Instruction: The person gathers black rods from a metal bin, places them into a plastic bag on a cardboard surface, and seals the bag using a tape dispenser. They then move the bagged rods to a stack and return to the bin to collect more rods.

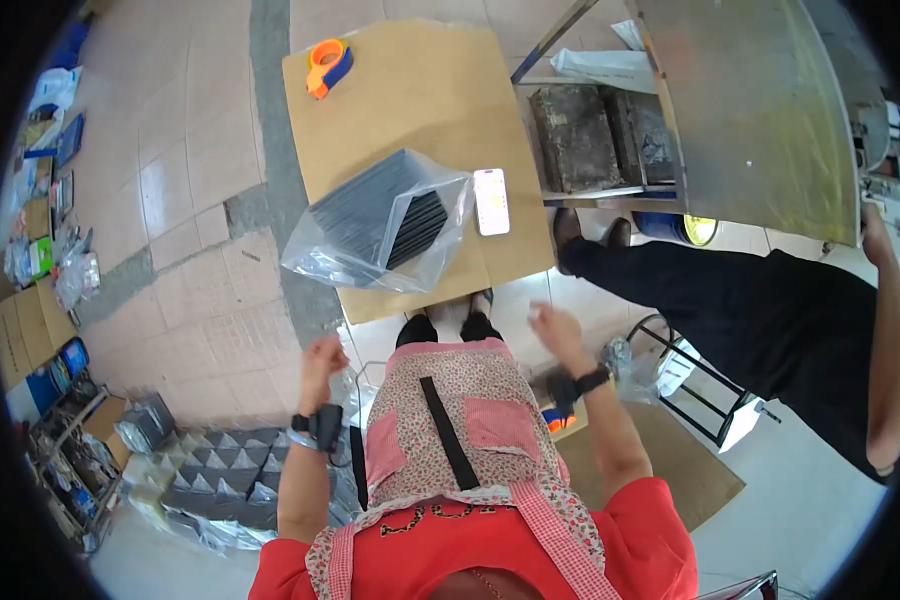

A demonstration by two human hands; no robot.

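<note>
My left hand [324,360] is raised in front of my apron, its fingers curled in, and I see nothing in it. On the other side my right hand [558,332] hovers off the near right corner of the cardboard-topped table [420,90], fingers bent together and somewhat blurred, with nothing visible in them. Neither hand touches the table. Closest to both lies a stack of dark grey, ribbed flat pieces [365,205] inside a clear plastic bag [320,262]. A phone [491,202] with a lit screen rests right of the bag.
An orange and blue tape dispenser [328,68] lies at the table's far left. To the right are a metal-topped bench [760,110] and a co-worker's dark-trousered leg [710,290]. Bagged grey pieces [220,480] sit on the floor at lower left. A black-framed stool [700,385] stands right.
</note>
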